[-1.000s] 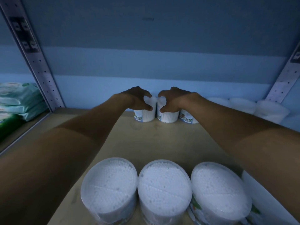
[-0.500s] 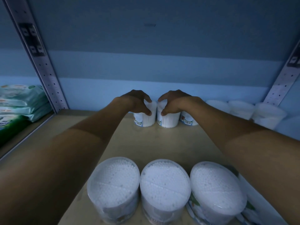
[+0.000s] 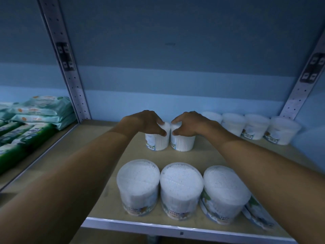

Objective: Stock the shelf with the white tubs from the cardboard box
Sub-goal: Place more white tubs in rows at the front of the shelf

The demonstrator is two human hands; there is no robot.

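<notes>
Shelf [image 3: 105,191] is a tan board w/ a pale front edge, blue back panel behind, perforated metal uprights [image 3: 70,81] L & R. Next bay over on my left: stacked wipe packs [image 3: 42,110], mint on top, darker green ones below.

Front row near the edge: three big white tubs [image 3: 181,189] of cotton buds, upright, side by side, touching or nearly so; a fourth at far right is mostly cut off by my arm. Back row along the panel, right side: four more tubs [image 3: 256,126], upright, close together, labels w/ barcodes facing out.

Both arms reach in over the front row. My left hand [image 3: 146,123] is curled over the lid of the left tub [image 3: 157,140], thumb on its front rim, fingers on top. My right hand [image 3: 189,123] grips the right tub [image 3: 182,142] the same way. Those two tubs stand on the board mid-depth, just beside each other, prob. touching – too dim to be sure.
</notes>
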